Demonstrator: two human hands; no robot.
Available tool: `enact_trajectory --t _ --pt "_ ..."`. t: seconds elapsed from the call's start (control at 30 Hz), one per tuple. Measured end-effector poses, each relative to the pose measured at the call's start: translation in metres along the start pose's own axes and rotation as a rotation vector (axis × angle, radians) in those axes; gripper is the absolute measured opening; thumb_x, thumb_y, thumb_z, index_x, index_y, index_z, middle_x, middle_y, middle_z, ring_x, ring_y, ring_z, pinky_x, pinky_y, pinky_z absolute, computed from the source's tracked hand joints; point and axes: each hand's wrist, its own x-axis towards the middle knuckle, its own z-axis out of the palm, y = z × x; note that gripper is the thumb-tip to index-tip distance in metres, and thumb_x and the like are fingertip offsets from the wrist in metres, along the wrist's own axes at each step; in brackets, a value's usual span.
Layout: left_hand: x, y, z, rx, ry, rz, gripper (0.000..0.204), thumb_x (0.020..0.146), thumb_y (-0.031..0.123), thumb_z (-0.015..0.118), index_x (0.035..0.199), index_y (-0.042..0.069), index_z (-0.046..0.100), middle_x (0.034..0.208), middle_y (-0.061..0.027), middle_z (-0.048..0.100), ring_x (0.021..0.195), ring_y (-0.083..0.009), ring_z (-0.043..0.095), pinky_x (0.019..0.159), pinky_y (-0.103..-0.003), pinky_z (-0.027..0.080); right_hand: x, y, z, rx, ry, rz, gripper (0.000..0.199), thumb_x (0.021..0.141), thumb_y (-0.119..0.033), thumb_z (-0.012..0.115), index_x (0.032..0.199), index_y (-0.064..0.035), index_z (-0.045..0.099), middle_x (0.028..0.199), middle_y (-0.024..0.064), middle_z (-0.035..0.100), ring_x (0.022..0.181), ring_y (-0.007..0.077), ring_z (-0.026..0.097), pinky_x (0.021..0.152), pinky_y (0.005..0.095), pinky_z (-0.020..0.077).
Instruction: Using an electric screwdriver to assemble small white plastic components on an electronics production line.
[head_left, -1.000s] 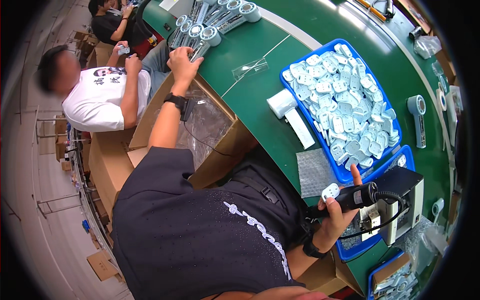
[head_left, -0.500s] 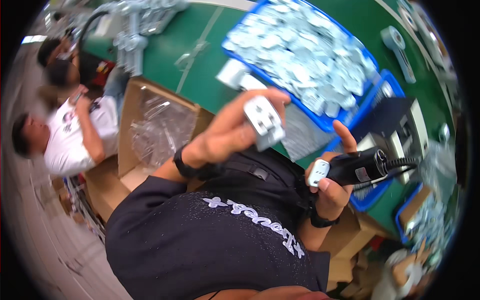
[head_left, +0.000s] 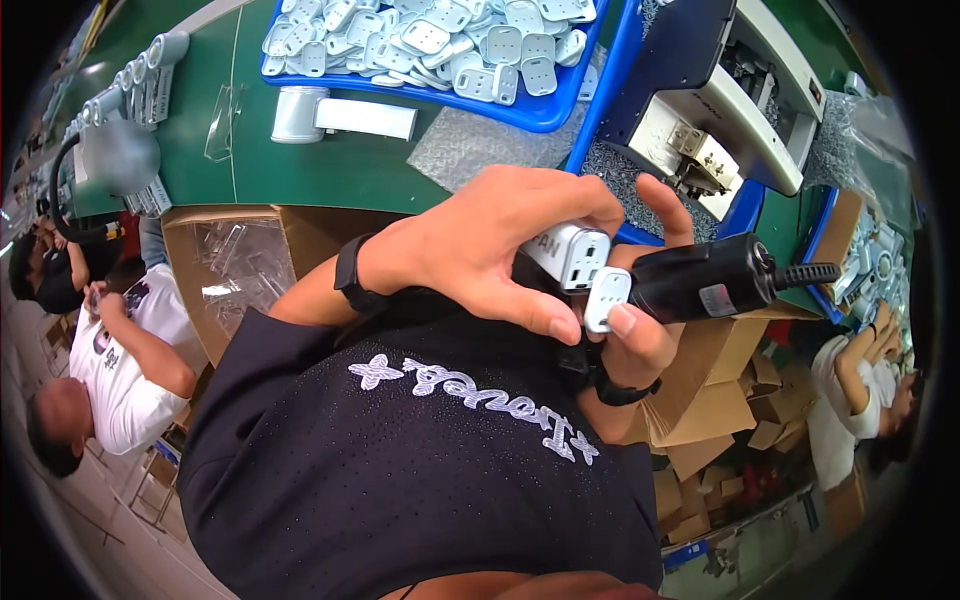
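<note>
My left hand point(head_left: 500, 230) is closed around a white, box-shaped housing point(head_left: 568, 255) with a printed side and dark slots in its end face. Its thumb stretches out below the housing, close to a small white oval cover plate point(head_left: 607, 298) with little holes. That plate is pinched by the thumb of my right hand point(head_left: 640, 335). The same hand also holds a black corded electric screwdriver point(head_left: 690, 282), lying sideways with its cable toward the right. One right finger points up. Housing and plate are side by side; I cannot tell whether they touch.
A blue tray point(head_left: 545, 118) heaped with white cover plates stands on the green table point(head_left: 190, 150). Nearby lie a white part with a round head point(head_left: 365, 117) and bubble wrap point(head_left: 470, 150). Right of these is a screw-feeding machine point(head_left: 700, 150). Cardboard boxes point(head_left: 705, 400) stand below. People sit on both sides.
My left hand has brought the housing rightward and down, next to the cover plate in my right hand. My right hand has risen slightly. The view has turned, shifting the table and trays.
</note>
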Motion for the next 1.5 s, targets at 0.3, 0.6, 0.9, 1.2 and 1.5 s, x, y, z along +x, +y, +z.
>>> enact_trajectory --t 0.3,0.6,0.9,1.2,1.5 --pt "-0.002 -0.017 -0.001 0.147 0.046 0.110 0.067 0.084 0.063 0.067 0.101 -0.001 0.061 0.082 -0.0117 0.059 0.069 -0.0309 0.059 0.059 -0.037 0.046 0.016 -0.001 -0.006 -0.406 -0.003 -0.071 0.072 0.073 -0.005 0.080 0.134 0.0036 0.044 0.085 0.0071 0.062 0.067 0.0077 0.058 0.066 0.0235 0.0491" --pt "0.000 -0.040 0.000 0.137 0.172 0.112 0.073 0.085 0.071 0.061 0.101 0.000 0.062 0.081 -0.0102 0.060 0.065 -0.0286 0.058 0.057 -0.036 0.046 0.040 -0.071 0.002 -0.363 0.038 -0.857 0.041 0.093 -0.011 0.063 0.128 -0.0024 0.045 0.083 0.0157 0.061 0.065 0.0239 0.060 0.064 0.0383 0.0536" --pt "0.006 -0.050 0.007 0.204 0.220 0.164 0.078 0.082 0.076 0.059 0.103 0.001 0.062 0.083 -0.0097 0.062 0.068 -0.0276 0.063 0.058 -0.036 0.050 0.024 -0.090 0.015 -0.266 -0.137 -0.668 0.045 0.093 -0.029 0.066 0.122 -0.0005 0.048 0.080 0.0081 0.056 0.062 0.0213 0.055 0.064 0.0374 0.0504" --pt "0.006 -0.046 0.008 0.216 0.202 0.154 0.076 0.081 0.073 0.063 0.105 0.001 0.062 0.085 -0.0103 0.064 0.072 -0.0297 0.064 0.061 -0.036 0.052 0.029 -0.106 0.050 -0.244 -0.307 -0.567 0.046 0.094 -0.021 0.066 0.130 -0.0093 0.041 0.081 0.0062 0.057 0.062 0.0224 0.060 0.059 0.0408 0.0565" --pt "0.008 -0.043 0.012 0.208 0.185 0.145 0.071 0.082 0.067 0.067 0.106 0.001 0.063 0.086 -0.0112 0.065 0.074 -0.0305 0.066 0.063 -0.037 0.053 0.023 -0.098 0.041 -0.379 -0.470 -0.604 0.044 0.094 -0.025 0.062 0.130 -0.0122 0.041 0.084 0.0073 0.047 0.055 0.0208 0.047 0.055 0.0416 0.0490"
